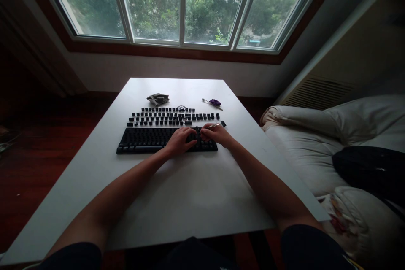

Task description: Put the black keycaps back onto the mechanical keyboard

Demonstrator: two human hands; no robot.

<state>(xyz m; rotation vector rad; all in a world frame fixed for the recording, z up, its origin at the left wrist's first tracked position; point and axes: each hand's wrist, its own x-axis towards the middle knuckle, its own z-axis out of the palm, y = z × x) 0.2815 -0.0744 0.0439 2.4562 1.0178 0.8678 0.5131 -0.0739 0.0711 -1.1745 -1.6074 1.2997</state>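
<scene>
1. Dim room, lit through a wide, pale-framed sliding window (182, 8) with a brown wooden surround; trees stand outside.

2. White, smooth-topped table (190, 194), below the window, bearing the objects listed in items 4 to 8. Its bare near part lies beneath the forearms.

3. Cream, leather-like sofa (300, 152), at the right of the table.

4. Long black keyboard (148, 137), flat on the table, its length running across the view; both hands work over its right-hand part. Hazard: uneven pressure or a sideways pull could skid it into the rows beyond.

5. Small black blocky keycaps (175, 115), loose, in several rows just beyond the keyboard's far edge. Hazard: a sleeve or knuckle sweeping forward could scatter them, and their order would be lost.

6. Left hand (181, 140), resting on the keyboard, thumb and forefinger arched with a gap between them; whether they grip anything cannot be told. Right hand (219, 134), just beside it, fingertips drawn narrowly together about a thin, metallic-looking tool (214, 125). Hazard: should the tool slip under force, it could scratch the keyboard or jab the left fingers, which lie close by.

7. Crumpled grey-green cloth (158, 99), beyond the rows, at the left.

8. Slender pale stick (207, 101) and bunched purple object (215, 102), at the far right; whether they are joined is unclear. Hazard: a long reach over the rows could knock caps aside.
</scene>
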